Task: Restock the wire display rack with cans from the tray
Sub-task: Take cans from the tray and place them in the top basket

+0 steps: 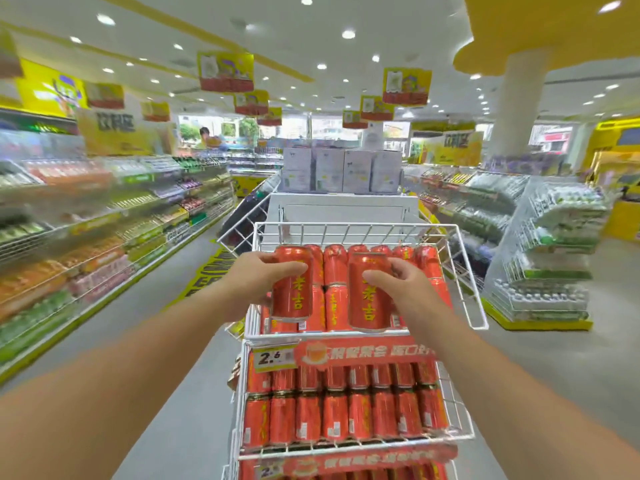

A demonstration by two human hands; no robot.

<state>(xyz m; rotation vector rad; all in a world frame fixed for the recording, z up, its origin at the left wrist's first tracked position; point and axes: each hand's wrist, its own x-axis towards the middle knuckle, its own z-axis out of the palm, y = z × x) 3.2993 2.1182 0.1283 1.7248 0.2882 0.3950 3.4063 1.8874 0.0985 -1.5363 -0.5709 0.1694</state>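
A white wire display rack stands in front of me with tiers of red cans. My left hand grips one red can upright at the front left of the top tier. My right hand grips a second red can upright beside it. Both cans carry yellow characters and hover at the top tier's front edge, before the stacked red cans behind them. A lower tier is packed with more red cans. No tray is in view.
A price tag reading 2.6 hangs on the top tier's front rail. Long shelves line the aisle on the left. A stack of bottled water packs stands on the right. White boxes sit behind the rack.
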